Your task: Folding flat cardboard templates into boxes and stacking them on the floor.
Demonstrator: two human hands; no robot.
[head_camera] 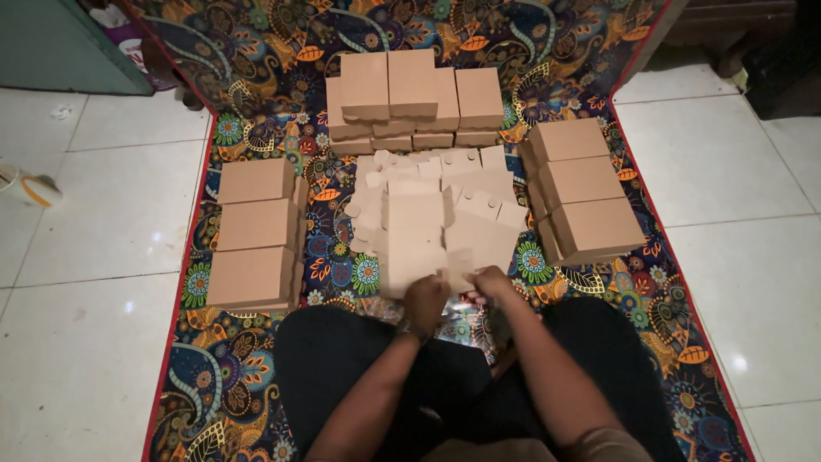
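A patterned mat [256,51] with a red edge fills the centre of the frame, lying on a white tiled floor [94,222]. On it, brown boxes stand in three groups: a column of three at left centre [253,231], a stacked row at top centre [415,98], and three more at right centre [584,190]. Between the groups, in mid-frame, lies a pile of flat card blanks [436,218] — unfolded, with tabbed edges. At the pile's lower edge both hands meet: the left hand [426,301] is curled on the near edge of the front blank [416,257], and the right hand [494,282] pinches the same edge just beside it. A cup [28,186] lies on the tiles at far left.
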